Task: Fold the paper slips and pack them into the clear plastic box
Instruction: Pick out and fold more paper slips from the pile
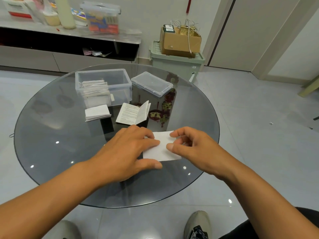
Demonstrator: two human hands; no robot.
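Note:
A white paper slip (161,149) lies on the round glass table (51,135) near its front edge. My left hand (127,152) presses flat on the slip's left part with straight fingers. My right hand (188,147) pinches the slip's right edge between thumb and forefinger. Further back stands the clear plastic box (119,83), open, with several folded slips (95,90) stacked in its left half. Its clear lid (151,84) lies to the right of it. A folded slip (97,112) and a half-unfolded printed slip (133,113) lie in front of the box.
Beyond the table a low cabinet (69,37) carries bottles and a lidded storage box (102,18). A green bin (176,62) with a cardboard box (179,40) on it stands at the back right. My shoes (196,225) show below the table edge.

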